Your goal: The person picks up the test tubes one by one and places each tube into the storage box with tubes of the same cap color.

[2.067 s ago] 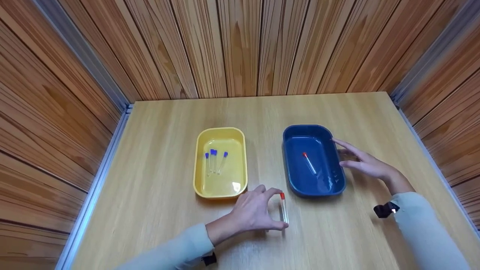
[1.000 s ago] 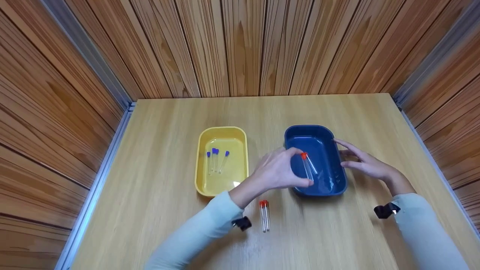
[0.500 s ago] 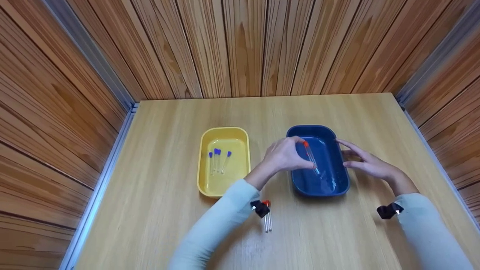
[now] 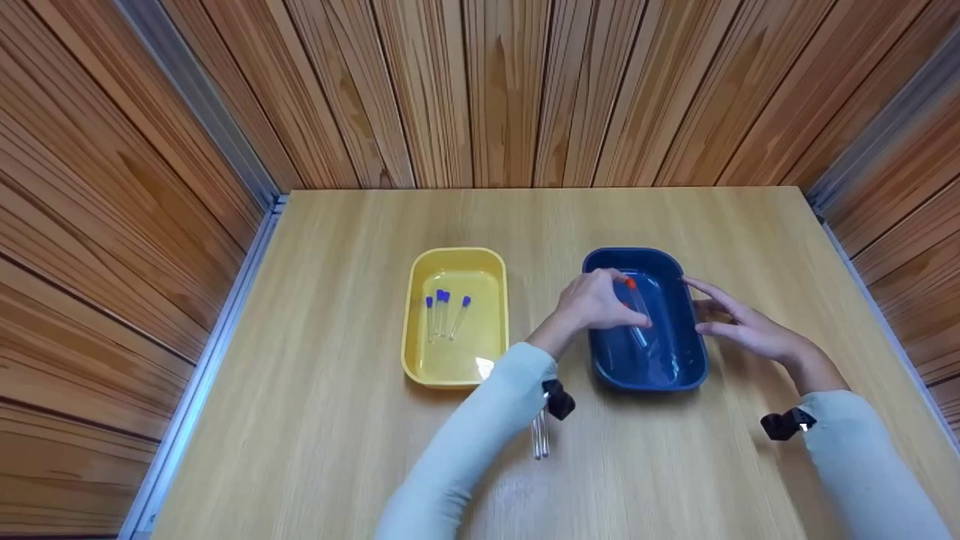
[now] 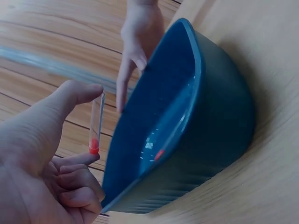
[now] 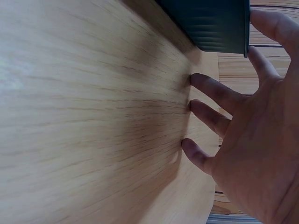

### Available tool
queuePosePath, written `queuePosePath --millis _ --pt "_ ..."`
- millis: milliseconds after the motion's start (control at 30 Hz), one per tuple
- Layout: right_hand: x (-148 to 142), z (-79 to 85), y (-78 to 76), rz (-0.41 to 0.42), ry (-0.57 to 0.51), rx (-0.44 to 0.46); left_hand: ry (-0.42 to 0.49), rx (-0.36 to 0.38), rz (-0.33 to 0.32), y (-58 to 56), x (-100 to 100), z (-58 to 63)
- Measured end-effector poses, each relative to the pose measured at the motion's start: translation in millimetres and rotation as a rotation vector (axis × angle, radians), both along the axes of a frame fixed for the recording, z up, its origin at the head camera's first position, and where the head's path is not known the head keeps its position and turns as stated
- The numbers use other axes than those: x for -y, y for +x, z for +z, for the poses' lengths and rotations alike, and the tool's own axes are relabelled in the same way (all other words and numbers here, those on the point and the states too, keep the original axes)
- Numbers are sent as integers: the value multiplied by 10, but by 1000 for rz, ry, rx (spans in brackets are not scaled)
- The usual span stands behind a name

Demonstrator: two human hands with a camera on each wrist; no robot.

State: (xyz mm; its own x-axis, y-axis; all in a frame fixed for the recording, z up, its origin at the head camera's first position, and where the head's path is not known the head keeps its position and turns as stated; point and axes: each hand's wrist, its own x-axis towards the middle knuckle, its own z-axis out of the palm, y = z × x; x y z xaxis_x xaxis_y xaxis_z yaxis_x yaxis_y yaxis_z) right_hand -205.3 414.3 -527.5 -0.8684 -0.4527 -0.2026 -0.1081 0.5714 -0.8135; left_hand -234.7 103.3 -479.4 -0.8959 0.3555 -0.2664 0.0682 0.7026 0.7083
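Observation:
My left hand [image 4: 596, 301] is above the blue tray [image 4: 652, 379] and pinches a red-capped test tube [image 5: 96, 120] by its two ends, between thumb and index finger. In the left wrist view the cap is at the index fingertip. Another red cap [image 5: 159, 155] shows inside the tray, and the lower end of a tube [image 4: 639, 337] shows beneath the held one in the head view. My right hand [image 4: 750, 330] touches the tray's right rim with thumb and index finger. Its other fingertips [image 6: 198, 80] rest on the table in the right wrist view.
A yellow tray [image 4: 457, 369] stands left of the blue one, with several purple-capped tubes [image 4: 442, 315] in it. Tubes [image 4: 540, 439] lie on the table nearer me, partly hidden by my left wrist's camera [image 4: 557, 399]. Wooden panels [image 4: 502, 90] enclose the table's back and sides.
My left hand has picked a red-capped tube up from the table in front, leaving tubes there, and carried it away from me and right, over the blue tray. The right hand keeps its place.

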Motion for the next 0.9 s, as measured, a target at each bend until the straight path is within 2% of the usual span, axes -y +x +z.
queuePosePath --millis 167,367,667,900 --pt "-15 6 9 1 -6 3 52 87 16 -53 -102 -48" --pt "-19 1 2 10 -17 -1 52 125 34 -65 -237 -63" --pt "-38 11 8 9 -23 -4 77 183 110 6 -439 -118" --pt "-23 -10 15 10 -19 -11 32 217 135 63 -552 -212"
